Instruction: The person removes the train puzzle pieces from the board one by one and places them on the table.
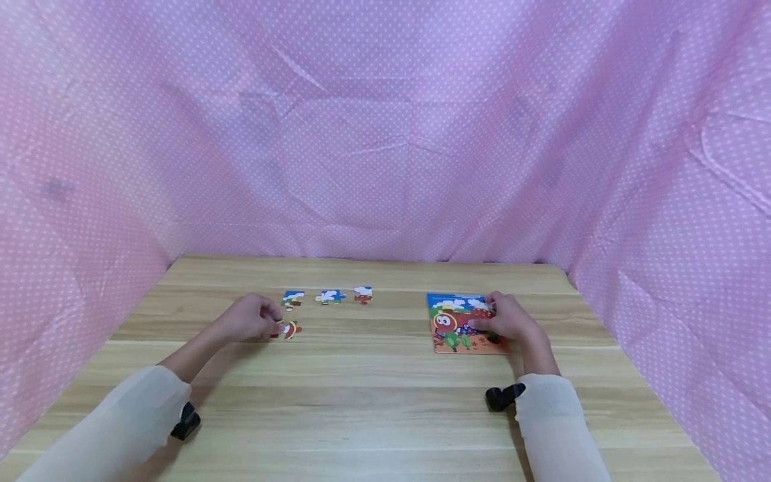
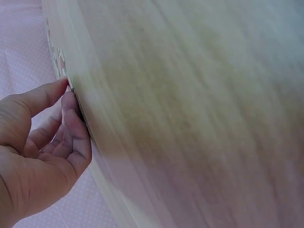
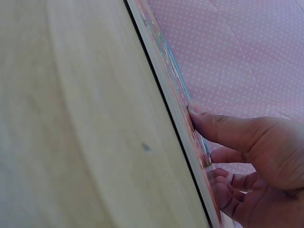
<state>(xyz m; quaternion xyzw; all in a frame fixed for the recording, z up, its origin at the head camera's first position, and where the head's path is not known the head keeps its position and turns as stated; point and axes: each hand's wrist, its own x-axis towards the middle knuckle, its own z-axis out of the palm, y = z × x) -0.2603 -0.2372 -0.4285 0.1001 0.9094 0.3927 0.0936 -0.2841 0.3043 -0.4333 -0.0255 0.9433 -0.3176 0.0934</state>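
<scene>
On the left of the table, my left hand (image 1: 249, 318) pinches a red and yellow puzzle piece (image 1: 292, 329) between thumb and fingertips, low over the wood. Just beyond it lie three more pieces: one with a blue top and green patch (image 1: 293, 298), one with a white cloud (image 1: 331, 296) and a red and white one (image 1: 363, 294). At the right, my right hand (image 1: 512, 317) grips a picture puzzle board (image 1: 453, 328) by its right side. Its thumb (image 3: 209, 122) lies over the picture face and its other fingers bend at the edge, covering part of the picture.
A pale wooden table (image 1: 361, 402) stretches beneath both hands. Pink dotted cloth (image 1: 385, 147) hangs round its back and sides. Each wrist carries a small black camera (image 1: 504, 397) near the white sleeve.
</scene>
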